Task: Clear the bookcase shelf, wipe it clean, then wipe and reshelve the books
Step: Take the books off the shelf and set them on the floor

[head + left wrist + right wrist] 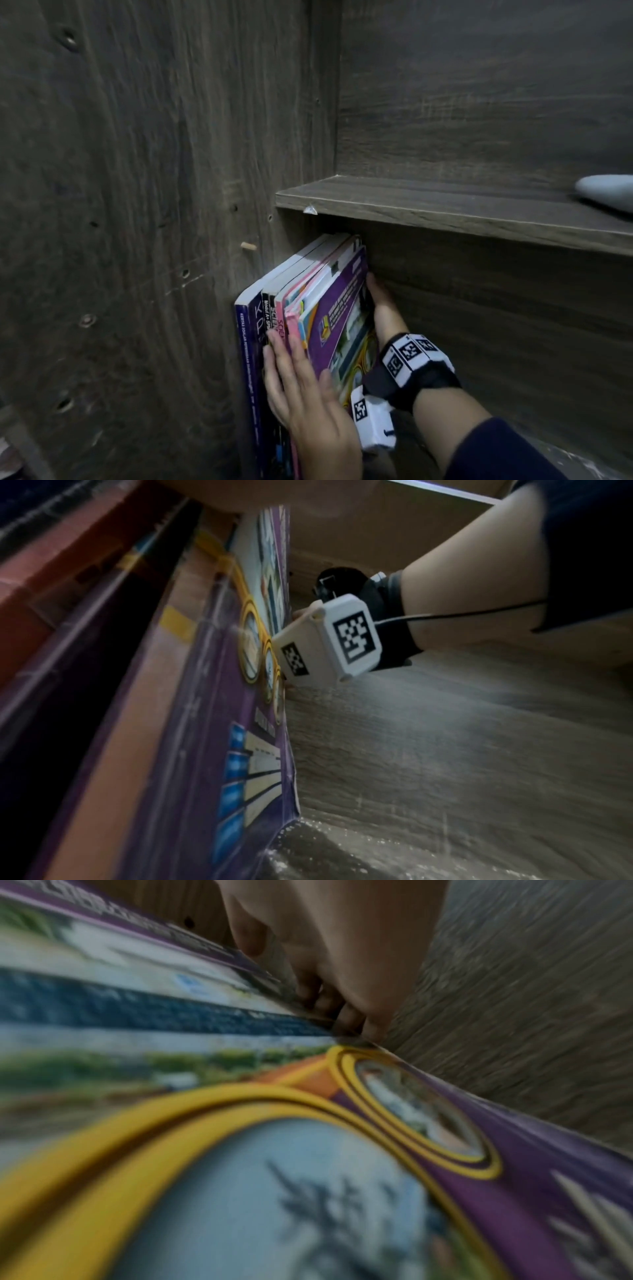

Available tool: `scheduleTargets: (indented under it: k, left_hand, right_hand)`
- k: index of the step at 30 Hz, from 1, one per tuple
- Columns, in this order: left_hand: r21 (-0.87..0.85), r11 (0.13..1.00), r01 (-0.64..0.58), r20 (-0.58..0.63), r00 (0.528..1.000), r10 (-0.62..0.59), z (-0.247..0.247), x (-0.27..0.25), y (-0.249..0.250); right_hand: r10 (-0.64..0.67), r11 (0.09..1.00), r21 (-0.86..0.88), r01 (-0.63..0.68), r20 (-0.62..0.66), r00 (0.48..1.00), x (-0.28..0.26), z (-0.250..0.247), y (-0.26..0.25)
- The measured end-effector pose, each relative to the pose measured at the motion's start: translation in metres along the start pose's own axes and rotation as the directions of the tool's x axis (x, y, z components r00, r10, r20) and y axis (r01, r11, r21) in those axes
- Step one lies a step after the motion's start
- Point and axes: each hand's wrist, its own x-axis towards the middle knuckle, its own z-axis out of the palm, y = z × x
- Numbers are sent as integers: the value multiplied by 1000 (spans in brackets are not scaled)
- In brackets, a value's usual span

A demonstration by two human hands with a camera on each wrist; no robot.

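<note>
Several books stand leaning against the bookcase's left wall, spines toward me. The outermost one is a purple book with yellow rings on its cover. My left hand lies flat against the spines with straight fingers, the thumb at the purple book's near edge. Reaching in beside that cover, my right hand presses bent fingertips against it deep in the compartment. The purple cover meets the shelf floor at its lower edge.
A shelf board runs just above the books' tops. On it at the far right lies a grey cloth. A wooden dowel sticks out of the left wall. The compartment to the right of the books shows bare wood.
</note>
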Motion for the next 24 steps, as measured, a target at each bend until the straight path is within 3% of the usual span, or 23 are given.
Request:
scheduleTargets:
  k: [3, 8, 16, 22, 24]
  left_hand:
    - [-41, 999, -9, -31, 999, 7, -3, -3, -4]
    - [-48, 999, 5, 10, 1000, -4, -4, -5, 2]
    - [-45, 986, -161, 2, 987, 161, -8, -17, 17]
    - [-253, 967, -6, 95, 995, 31, -22, -25, 45]
    - [-284, 958, 44, 73, 997, -24, -28, -27, 56]
  right_hand:
    - [36, 999, 27, -35, -52, 998, 1, -5, 3]
    - [-128, 991, -60, 122, -106, 986, -19, -25, 3]
    - [-283, 958, 28, 286, -83, 955, -57, -56, 17]
    - [-322, 940, 89, 330, -93, 942, -91, -86, 18]
    - [-348, 934, 60, 353, -83, 934, -105, -96, 15]
